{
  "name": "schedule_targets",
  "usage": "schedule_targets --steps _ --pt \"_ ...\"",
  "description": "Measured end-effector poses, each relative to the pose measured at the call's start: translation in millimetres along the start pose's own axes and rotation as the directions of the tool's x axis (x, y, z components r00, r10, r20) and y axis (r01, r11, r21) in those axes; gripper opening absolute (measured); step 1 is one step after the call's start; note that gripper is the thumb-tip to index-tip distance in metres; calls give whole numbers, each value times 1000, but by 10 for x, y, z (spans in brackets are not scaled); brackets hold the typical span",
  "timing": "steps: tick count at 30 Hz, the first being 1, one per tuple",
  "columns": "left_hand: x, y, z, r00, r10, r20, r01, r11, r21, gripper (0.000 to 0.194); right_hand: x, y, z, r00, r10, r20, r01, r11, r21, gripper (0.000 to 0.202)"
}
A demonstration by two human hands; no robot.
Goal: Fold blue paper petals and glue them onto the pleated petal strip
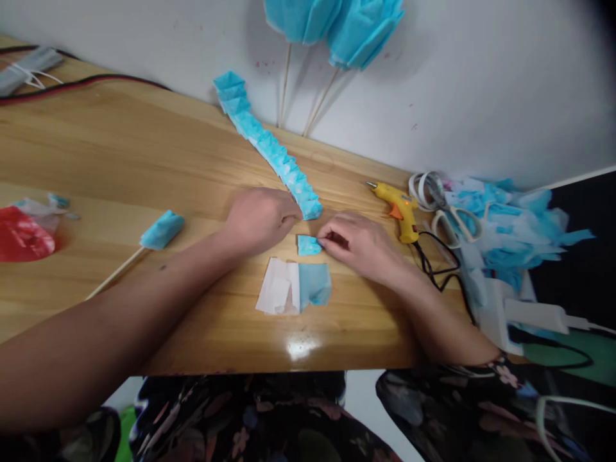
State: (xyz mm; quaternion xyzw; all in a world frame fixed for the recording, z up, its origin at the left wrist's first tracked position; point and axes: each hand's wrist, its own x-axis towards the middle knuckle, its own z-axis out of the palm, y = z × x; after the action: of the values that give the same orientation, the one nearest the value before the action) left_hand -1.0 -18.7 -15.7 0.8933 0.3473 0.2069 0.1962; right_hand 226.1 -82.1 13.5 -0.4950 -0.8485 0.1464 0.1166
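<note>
A long row of overlapping folded blue paper pieces (pixel 272 149) runs from the wall toward me. My left hand (pixel 260 221) is closed, its fingertips at the near end of this row. With thumb and finger, my right hand (pixel 359 244) pinches the right edge of a small folded blue paper square (pixel 307 245) on the table. Just below lie flat sheets, a white one (pixel 276 287) beside a blue one (pixel 315 282). Left of my left forearm, a stick (pixel 114 273) bears a rolled blue paper bud (pixel 162 230).
Two blue paper flowers (pixel 303 19) on sticks lean against the wall. To the right are a yellow glue gun (pixel 400 204), scissors (pixel 457 224), rolls of tape (pixel 426 190), a blue-and-white paper pile (pixel 514 224) and a power strip (pixel 500 314). Red wrapping (pixel 26 234) lies at far left.
</note>
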Motion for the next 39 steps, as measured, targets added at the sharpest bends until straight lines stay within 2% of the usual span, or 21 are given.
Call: schedule_targets --steps 4,6,10,18,23,30,39 --pt "5 34 -28 996 -72 49 71 997 10 36 64 103 -49 993 -83 -88 80 996 -31 12" --pt "8 20 -14 997 -69 40 69 998 2 34 83 154 -31 986 -101 -136 93 994 -65 15" --pt "12 -12 20 999 -44 21 44 999 -6 35 95 222 52 979 -140 -145 127 987 -93 19" --pt "11 30 -11 997 -77 21 78 997 -15 35 121 289 110 977 -64 -203 43 993 -109 22" --pt "14 37 -22 995 -93 42 95 994 -47 36 139 274 144 982 -32 -186 5 989 -145 26" --pt "12 34 -13 997 -78 11 79 994 -73 35 172 279 174 983 -37 -178 -1 978 -209 28" --pt "6 21 -12 996 -89 -26 83 984 -159 37 177 268 196 979 -22 -203 -14 985 -173 28"
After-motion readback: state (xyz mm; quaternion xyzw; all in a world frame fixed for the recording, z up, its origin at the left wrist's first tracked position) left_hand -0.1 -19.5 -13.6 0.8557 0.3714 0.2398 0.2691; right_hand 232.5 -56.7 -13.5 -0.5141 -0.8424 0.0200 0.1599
